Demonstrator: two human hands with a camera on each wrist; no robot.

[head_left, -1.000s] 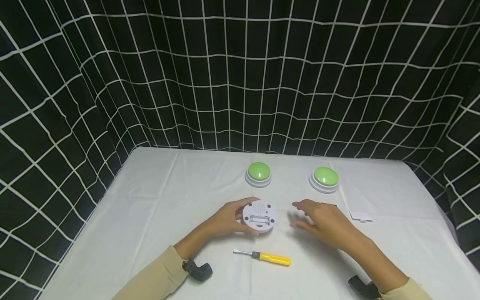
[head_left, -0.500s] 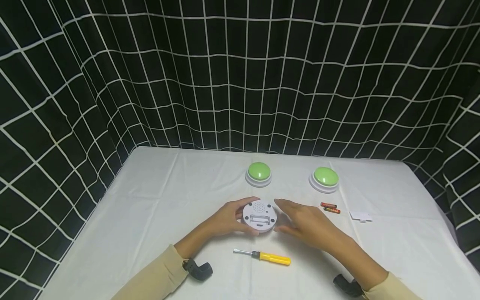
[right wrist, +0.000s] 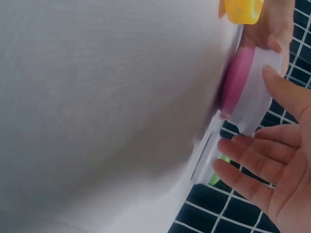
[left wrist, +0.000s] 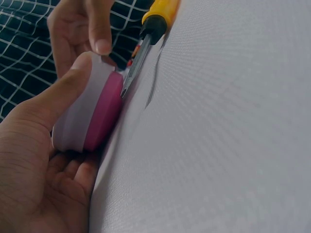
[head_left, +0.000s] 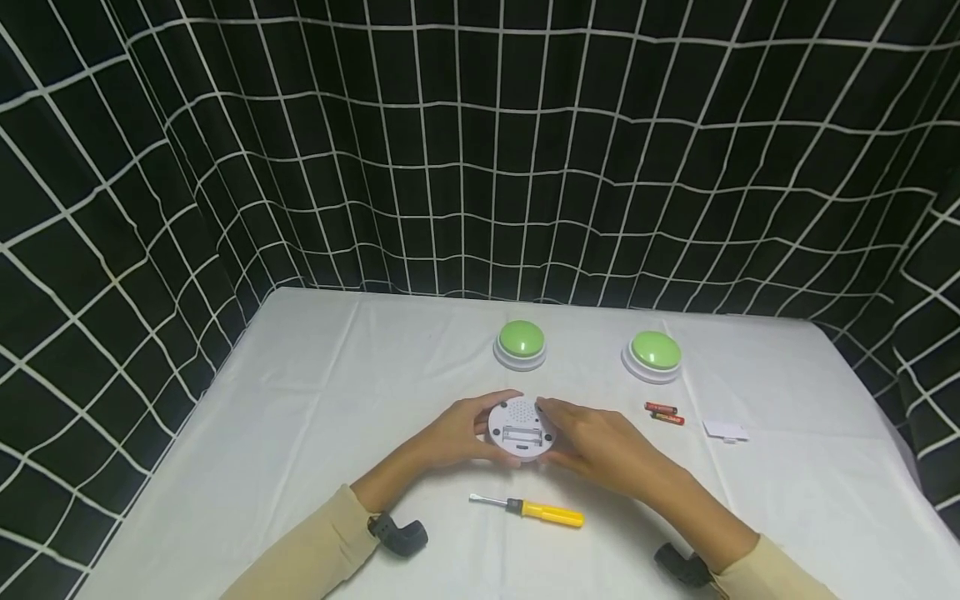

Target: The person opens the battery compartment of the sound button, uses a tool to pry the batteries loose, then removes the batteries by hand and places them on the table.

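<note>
A round white push-button buzzer (head_left: 517, 412) is turned upside down close over the table, its pink dome (left wrist: 104, 111) facing the cloth. On its upturned base are speaker holes, small dark feet and an uncovered battery compartment (head_left: 522, 436) without batteries. My left hand (head_left: 456, 435) grips the buzzer's left side, thumb (left wrist: 73, 80) on the near rim and fingers round the far side. On the right side, my right hand (head_left: 603, 443) holds the rim between thumb (right wrist: 284, 90) and forefinger; its other fingers (right wrist: 257, 160) spread loosely below.
A yellow-handled screwdriver (head_left: 551, 512) lies in front of the hands. Two green-domed buzzers (head_left: 521, 342) (head_left: 654, 354) stand behind. To the right lie two red batteries (head_left: 663, 413) and a white battery cover (head_left: 725, 431). Netting over black cloth surrounds the white table (head_left: 337, 350).
My right hand has moved left from open space onto the buzzer's right side, bringing the batteries into sight. My left hand has kept its grip, and the view has shifted slightly.
</note>
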